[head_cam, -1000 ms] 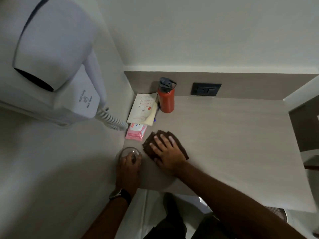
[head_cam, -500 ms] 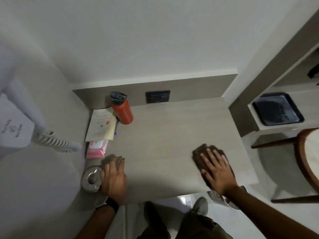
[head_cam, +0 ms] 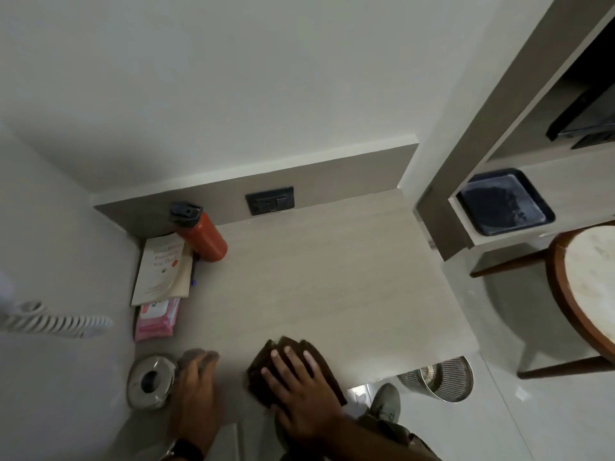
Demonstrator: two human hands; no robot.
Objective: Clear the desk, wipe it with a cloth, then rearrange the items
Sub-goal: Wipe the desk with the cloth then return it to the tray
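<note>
My right hand presses flat on a folded dark brown cloth at the near edge of the pale desk. Resting flat beside a round metal dish at the near left corner is my left hand, which touches the dish's right side. Along the desk's left edge lie a white book and a pink wipes packet. A red bottle with a black cap stands at the back left.
A black wall socket sits in the backsplash. A coiled white cord hangs at left. To the right are a shelf with a dark tray, a round wooden table, and a mesh bin on the floor.
My right hand has slid the cloth from the desk's near right corner back leftward to the near middle. My left hand stayed by the metal dish.
</note>
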